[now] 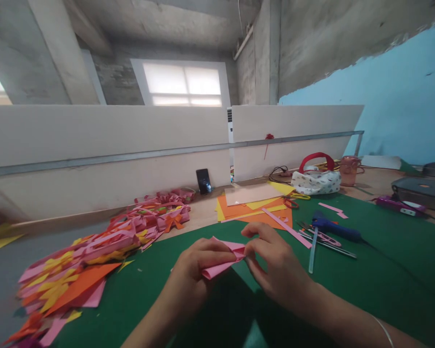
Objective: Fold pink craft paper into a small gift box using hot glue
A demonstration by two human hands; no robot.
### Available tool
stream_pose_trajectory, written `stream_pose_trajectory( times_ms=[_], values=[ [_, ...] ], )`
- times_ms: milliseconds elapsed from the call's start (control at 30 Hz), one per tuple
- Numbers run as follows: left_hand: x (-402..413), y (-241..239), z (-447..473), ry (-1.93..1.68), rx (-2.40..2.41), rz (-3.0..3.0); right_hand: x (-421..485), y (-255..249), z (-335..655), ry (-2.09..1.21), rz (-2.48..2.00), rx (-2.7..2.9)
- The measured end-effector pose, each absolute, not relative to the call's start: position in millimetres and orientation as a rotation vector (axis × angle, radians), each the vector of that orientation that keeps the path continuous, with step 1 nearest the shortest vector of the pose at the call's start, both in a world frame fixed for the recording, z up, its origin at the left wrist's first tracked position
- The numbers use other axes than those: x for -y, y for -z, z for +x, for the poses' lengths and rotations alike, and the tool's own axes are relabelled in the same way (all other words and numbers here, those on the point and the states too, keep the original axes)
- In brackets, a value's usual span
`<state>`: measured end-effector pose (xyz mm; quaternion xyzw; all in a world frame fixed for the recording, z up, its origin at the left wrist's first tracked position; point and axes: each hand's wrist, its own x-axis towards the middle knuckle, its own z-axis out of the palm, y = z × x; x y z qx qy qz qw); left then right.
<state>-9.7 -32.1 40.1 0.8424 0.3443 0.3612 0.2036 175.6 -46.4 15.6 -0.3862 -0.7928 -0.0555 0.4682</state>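
A folded pink craft sheet [220, 268] is held above the green mat; I cannot tell whether it is paper or felt. My left hand [199, 263] wraps round its left part, fingers over the top. At its right end, my right hand [271, 256] pinches the edge between thumb and fingertips, with one finger raised. To the right of my hands lie a narrow pink strip [288, 228], a blue glue gun [335, 228] and a clear glue stick [313, 251]. Pink-handled scissors [326, 238] rest beside the gun, partly covered.
Pink, yellow and orange cut pieces [105, 246] are heaped at the left. Orange and yellow sheets [253, 208] lie behind my hands, near a leaning phone [203, 181]. A white bag [315, 182] and a pink cup [349, 170] stand back right. The gun's cord [395, 263] crosses the mat.
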Motion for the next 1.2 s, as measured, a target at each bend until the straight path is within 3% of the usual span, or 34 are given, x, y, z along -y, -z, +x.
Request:
stream_pose_trajectory(
  times_ms=[733,1200],
  values=[
    [29.8,-38.1,-2.2,-1.199,-0.872,2.561,53.0,-14.0,163.3,0.08,-0.994,1.899],
    [26.4,-32.1,-1.9,-1.132,-0.917,2.741,52.8,-14.7,161.9,-0.044,-0.992,1.918]
  ],
)
